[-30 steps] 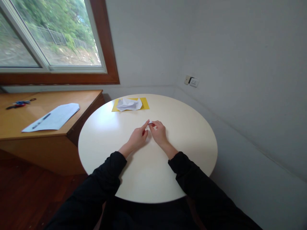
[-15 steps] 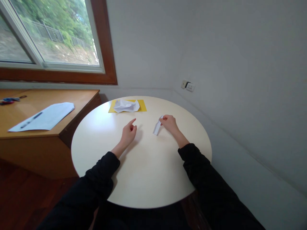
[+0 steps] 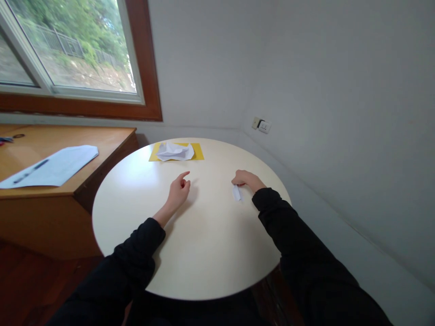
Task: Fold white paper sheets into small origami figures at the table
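We see our right hand [image 3: 245,179] at the right side of the round cream-white table [image 3: 190,253], its fingers bent and pinched on one end of a small folded strip of white paper [image 3: 236,192], which lies flat on the tabletop just under the knuckles, close to the black sleeve [image 3: 272,203]; our left hand [image 3: 179,190] rests near the middle of the table, well apart from the strip, holding nothing, forefinger stretched forward and the other fingers loosely curled; at the far edge a crumpled white sheet [image 3: 175,151] sits on a flat yellow sheet [image 3: 199,151], and on the wooden desk [image 3: 68,181] to the left lies a white sheet of paper [image 3: 50,165] with a dark pen [image 3: 29,171] on it; as we judge it, the strip is light and only held at one end, so the sleeve could brush it toward the near rim, or the fold could spring open, if the pinch loosens.
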`<state>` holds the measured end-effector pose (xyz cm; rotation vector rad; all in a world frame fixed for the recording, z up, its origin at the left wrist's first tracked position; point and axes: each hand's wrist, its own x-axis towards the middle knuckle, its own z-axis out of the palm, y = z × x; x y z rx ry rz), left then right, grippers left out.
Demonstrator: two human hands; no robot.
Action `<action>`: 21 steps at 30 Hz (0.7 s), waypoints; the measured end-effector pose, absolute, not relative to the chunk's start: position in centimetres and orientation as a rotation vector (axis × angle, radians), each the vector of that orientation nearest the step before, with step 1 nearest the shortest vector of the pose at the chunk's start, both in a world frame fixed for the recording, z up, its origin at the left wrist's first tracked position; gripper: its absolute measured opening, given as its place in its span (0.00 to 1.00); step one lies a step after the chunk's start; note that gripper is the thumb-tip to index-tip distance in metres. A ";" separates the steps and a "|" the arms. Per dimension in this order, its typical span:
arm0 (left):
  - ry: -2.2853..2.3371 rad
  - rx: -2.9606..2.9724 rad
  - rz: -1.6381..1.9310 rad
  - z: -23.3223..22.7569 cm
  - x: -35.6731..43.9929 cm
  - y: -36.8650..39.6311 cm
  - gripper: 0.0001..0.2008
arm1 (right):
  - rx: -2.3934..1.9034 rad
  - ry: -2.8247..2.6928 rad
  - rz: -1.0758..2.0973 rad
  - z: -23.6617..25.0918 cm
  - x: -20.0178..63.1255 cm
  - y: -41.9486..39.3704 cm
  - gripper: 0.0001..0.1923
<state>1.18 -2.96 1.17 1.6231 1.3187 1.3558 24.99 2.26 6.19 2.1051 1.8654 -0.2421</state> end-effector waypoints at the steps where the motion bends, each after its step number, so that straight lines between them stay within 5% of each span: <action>1: 1.318 1.619 1.356 1.2 1.2 -3.0 0.21 | 2.113 1.868 -0.256 6.2 25.1 2.2 0.13; 21: 1.343 1.614 1.372 1.3 -0.4 -3.5 0.20 | 2.178 2.151 -0.115 3.4 27.4 -7.3 0.21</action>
